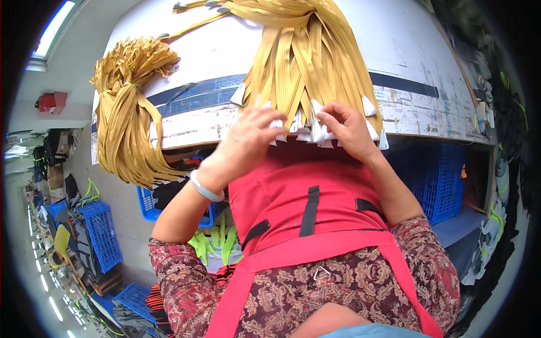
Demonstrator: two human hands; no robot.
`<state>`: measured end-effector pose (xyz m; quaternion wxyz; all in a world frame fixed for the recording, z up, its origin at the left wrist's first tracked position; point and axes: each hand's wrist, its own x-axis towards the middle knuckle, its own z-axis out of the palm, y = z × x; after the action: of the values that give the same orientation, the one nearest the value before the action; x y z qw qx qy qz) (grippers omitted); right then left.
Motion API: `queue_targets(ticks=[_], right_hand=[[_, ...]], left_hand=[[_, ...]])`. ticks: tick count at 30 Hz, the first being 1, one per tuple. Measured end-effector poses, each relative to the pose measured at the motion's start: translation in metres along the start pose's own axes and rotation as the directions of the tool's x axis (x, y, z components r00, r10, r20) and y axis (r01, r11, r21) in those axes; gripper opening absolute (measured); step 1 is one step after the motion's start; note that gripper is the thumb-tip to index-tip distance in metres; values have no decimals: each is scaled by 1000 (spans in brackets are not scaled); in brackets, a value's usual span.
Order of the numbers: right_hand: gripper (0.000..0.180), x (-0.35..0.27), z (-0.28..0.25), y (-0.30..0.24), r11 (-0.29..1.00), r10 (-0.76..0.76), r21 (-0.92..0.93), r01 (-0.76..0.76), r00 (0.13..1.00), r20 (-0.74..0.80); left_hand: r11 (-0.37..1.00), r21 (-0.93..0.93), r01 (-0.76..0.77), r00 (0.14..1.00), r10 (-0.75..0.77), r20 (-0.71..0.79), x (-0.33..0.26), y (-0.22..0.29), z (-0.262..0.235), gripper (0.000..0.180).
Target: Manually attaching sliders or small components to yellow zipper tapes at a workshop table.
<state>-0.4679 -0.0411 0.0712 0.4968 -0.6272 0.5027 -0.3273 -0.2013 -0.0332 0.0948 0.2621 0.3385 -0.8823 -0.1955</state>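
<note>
Gold strap bundle [307,62] lies fanned across the white desk [406,50], ends hanging over the front edge toward me. Most strap ends carry small white tips [316,130], lined up in a row along the edge.

My left hand [248,138] is at the row's left part, fingers curled and pinched on one or two white tips; closed grip, only the fingertips engaged. My right hand [345,127] is just beside it, thumb and forefinger pinched on another white tip, other fingers loosely bent. The two hands are near each other, not touching as far as I can tell. Pale bangle [204,188] on my left wrist.

Second gold bundle [127,112] sits at the desk's left end, tied near the top, the long part draped over the edge and hanging down. A dark blue tape stripe [403,83] runs across the desk surface under both bundles.

Below the desk edge: my red apron [304,217] over a patterned dark-red shirt. Blue crate [437,186] under the desk on the right, more blue crates [101,234] on the floor at left. Neon green gloves [211,242] just below my left forearm.
</note>
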Motion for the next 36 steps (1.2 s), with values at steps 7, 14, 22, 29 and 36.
queue_targets(ticks=[7,14,22,29,36], right_hand=[[23,19,-16,7,795,-162,-590,139,987,13],[32,23,-9,-3,743,0,-669,-8,1000,-11],[23,16,-17,-38,861,-339,-425,280,938,-70],[13,15,-13,-5,1000,-1,26,2,999,-34],[8,18,-22,2,996,-19,90,15,999,43]], left_hand=[[998,-57,29,998,-25,61,2,0,12,20],[987,-133,90,996,-86,34,22,4,29,22],[955,-295,21,983,-73,-166,73,3,47,23],[964,-245,107,994,-101,39,76,-8,54,13],[819,-526,228,974,-186,131,68,-21,50,10]])
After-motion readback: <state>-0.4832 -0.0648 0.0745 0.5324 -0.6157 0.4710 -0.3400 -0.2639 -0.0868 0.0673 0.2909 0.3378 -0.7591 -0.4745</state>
